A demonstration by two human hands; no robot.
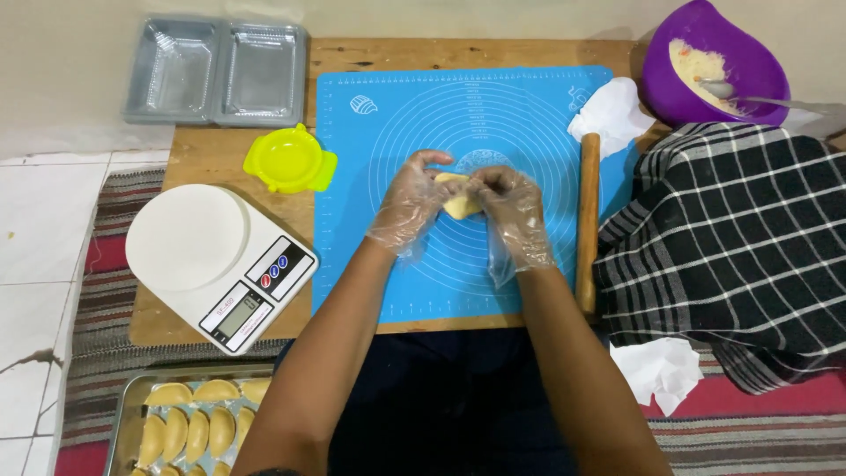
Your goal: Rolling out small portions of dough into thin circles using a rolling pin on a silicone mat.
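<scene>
Blue silicone mat (423, 132) on a wooden board (211, 159); left hand (410, 207) and right hand (515, 216) each grip dough (460, 205)

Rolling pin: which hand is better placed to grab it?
Right, probably. The right hand is nearer the rolling pin, just beside it on the mat. Both hands hold the dough piece; the left hand would cross over.

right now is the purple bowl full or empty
Partly full: the purple bowl holds a pale filling on one side, with a spoon resting in it and bare inner wall showing.
</scene>
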